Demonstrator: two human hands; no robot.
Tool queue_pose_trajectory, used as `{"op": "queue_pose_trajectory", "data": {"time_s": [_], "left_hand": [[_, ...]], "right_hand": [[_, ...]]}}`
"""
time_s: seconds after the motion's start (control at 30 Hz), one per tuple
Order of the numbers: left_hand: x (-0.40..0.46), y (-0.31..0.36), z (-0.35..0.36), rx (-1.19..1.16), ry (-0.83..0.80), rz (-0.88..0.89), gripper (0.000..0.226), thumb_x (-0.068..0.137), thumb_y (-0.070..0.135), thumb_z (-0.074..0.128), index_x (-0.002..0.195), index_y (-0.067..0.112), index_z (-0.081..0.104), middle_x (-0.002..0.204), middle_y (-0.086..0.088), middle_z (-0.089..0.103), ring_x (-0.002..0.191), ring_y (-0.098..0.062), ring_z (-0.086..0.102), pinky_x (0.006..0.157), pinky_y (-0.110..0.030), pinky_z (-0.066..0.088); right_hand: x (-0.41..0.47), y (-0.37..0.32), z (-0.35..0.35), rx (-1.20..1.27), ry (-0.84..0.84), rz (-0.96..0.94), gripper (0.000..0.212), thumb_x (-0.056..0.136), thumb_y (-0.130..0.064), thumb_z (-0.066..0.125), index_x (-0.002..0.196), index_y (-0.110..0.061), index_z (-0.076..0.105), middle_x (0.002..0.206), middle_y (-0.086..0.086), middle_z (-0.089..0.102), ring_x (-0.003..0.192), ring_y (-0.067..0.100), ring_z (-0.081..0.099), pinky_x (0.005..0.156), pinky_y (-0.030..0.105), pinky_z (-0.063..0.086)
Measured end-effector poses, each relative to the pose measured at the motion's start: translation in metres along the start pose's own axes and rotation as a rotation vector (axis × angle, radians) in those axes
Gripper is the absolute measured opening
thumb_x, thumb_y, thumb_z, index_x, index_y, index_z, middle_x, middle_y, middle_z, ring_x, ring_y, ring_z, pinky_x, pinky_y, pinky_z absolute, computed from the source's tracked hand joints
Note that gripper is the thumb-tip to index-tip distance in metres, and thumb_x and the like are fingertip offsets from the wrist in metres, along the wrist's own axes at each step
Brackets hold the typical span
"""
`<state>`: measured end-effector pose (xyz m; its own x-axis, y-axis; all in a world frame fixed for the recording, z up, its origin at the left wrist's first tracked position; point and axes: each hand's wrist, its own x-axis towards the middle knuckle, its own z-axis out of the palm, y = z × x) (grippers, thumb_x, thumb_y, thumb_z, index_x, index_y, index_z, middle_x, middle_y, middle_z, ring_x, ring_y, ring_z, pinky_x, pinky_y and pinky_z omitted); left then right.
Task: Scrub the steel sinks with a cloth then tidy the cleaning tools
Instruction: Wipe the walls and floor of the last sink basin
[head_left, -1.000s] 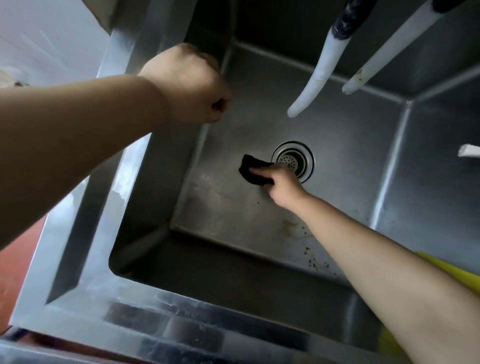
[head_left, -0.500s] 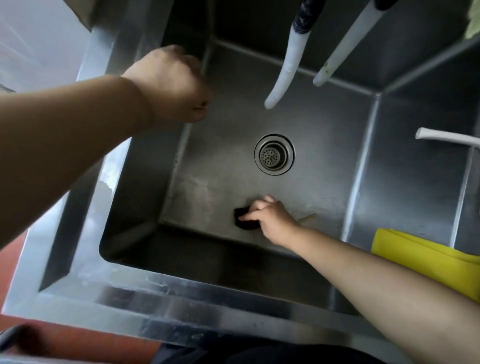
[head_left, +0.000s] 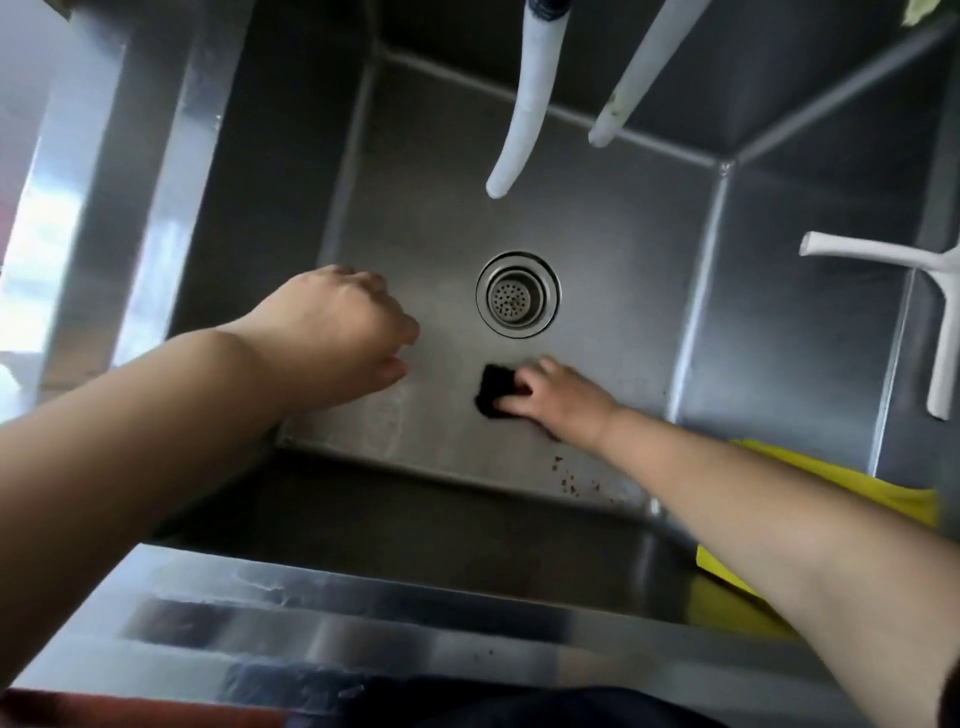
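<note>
The left hand (head_left: 332, 332) hangs loosely curled over the smooth steel sink (head_left: 415, 218) floor, holding nothing. At its 3 o'clock the right hand (head_left: 558, 397) presses flat fingers on a small dark, rough cloth (head_left: 491, 392), at 6 o'clock from the round perforated drain (head_left: 517, 295). 2 white hoses (head_left: 524, 104) dangle at 12 o'clock.
</note>
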<state>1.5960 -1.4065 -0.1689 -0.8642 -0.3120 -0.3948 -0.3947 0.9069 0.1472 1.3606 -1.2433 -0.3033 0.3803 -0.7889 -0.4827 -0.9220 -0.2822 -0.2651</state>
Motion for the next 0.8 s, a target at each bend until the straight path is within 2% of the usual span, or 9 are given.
{"op": "queue_pose_trajectory", "data": {"time_s": [0.1,0.2,0.23,0.3,0.4,0.53,0.6,0.73,0.8], "left_hand": [[-0.003,0.009,0.008,-0.085,-0.038,-0.049,0.032,0.090,0.045,0.044,0.116,0.032,0.057,0.110,0.008,0.062,0.111,-0.017,0.052,0.091,-0.030,0.046],[-0.003,0.015,0.015,-0.139,-0.066,-0.091,0.030,0.091,0.044,0.045,0.116,0.033,0.056,0.109,0.007,0.061,0.108,-0.017,0.053,0.086,-0.027,0.047],[-0.002,0.017,0.016,-0.142,-0.065,-0.099,0.030,0.091,0.044,0.044,0.117,0.033,0.056,0.109,0.008,0.061,0.109,-0.017,0.053,0.085,-0.026,0.046],[0.001,0.021,0.020,-0.156,-0.070,-0.115,0.031,0.091,0.043,0.043,0.118,0.033,0.056,0.110,0.009,0.061,0.109,-0.016,0.053,0.084,-0.026,0.045],[0.005,0.023,0.023,-0.202,-0.090,-0.151,0.031,0.091,0.043,0.044,0.117,0.034,0.056,0.111,0.009,0.061,0.109,-0.017,0.053,0.084,-0.026,0.047],[0.010,0.022,0.026,-0.235,-0.132,-0.158,0.030,0.091,0.044,0.044,0.118,0.037,0.055,0.113,0.008,0.060,0.107,-0.017,0.054,0.086,-0.027,0.048],[0.014,0.024,0.027,-0.237,-0.168,-0.146,0.031,0.091,0.045,0.044,0.119,0.038,0.053,0.115,0.008,0.059,0.107,-0.017,0.054,0.087,-0.028,0.048],[0.019,0.030,0.027,-0.250,-0.196,-0.148,0.033,0.091,0.046,0.044,0.123,0.038,0.052,0.116,0.007,0.058,0.108,-0.018,0.054,0.088,-0.032,0.049],[0.020,0.035,0.026,-0.254,-0.189,-0.159,0.033,0.091,0.045,0.044,0.122,0.039,0.052,0.117,0.007,0.058,0.108,-0.019,0.054,0.087,-0.031,0.049]], "right_hand": [[-0.003,0.025,-0.013,0.130,0.057,0.269,0.042,0.091,-0.023,0.044,0.131,-0.035,0.049,0.120,0.011,0.044,0.110,0.030,0.038,0.089,0.034,0.039],[-0.014,0.012,-0.013,0.298,0.102,0.249,0.058,0.078,-0.058,0.030,0.120,-0.032,0.058,0.111,-0.001,0.044,0.102,0.018,0.039,0.080,0.027,0.032],[-0.019,0.000,-0.004,0.277,0.088,0.159,0.056,0.078,-0.059,0.033,0.118,-0.030,0.057,0.108,-0.003,0.044,0.098,0.015,0.040,0.077,0.025,0.030],[-0.035,-0.030,0.012,0.263,-0.092,0.009,0.034,0.087,-0.038,0.049,0.119,-0.027,0.053,0.108,-0.001,0.045,0.098,0.018,0.043,0.073,0.026,0.031],[-0.053,-0.045,0.030,0.172,-0.296,-0.088,0.039,0.094,-0.014,0.045,0.131,-0.026,0.044,0.122,0.012,0.042,0.109,0.029,0.041,0.082,0.036,0.036],[-0.039,-0.019,0.021,0.016,-0.264,-0.147,0.041,0.090,-0.010,0.047,0.126,-0.028,0.043,0.118,0.013,0.042,0.104,0.033,0.045,0.074,0.037,0.043],[-0.030,-0.001,0.012,-0.013,-0.196,-0.063,0.037,0.090,-0.017,0.050,0.125,-0.030,0.045,0.118,0.012,0.043,0.105,0.032,0.045,0.074,0.036,0.043],[-0.017,0.041,-0.020,0.036,-0.020,0.283,0.033,0.092,-0.022,0.046,0.123,-0.029,0.051,0.114,0.014,0.046,0.105,0.034,0.046,0.079,0.038,0.044],[-0.019,0.044,-0.028,0.068,0.021,0.308,0.037,0.088,-0.026,0.036,0.121,-0.029,0.053,0.114,0.013,0.046,0.105,0.033,0.045,0.080,0.038,0.043]]}}
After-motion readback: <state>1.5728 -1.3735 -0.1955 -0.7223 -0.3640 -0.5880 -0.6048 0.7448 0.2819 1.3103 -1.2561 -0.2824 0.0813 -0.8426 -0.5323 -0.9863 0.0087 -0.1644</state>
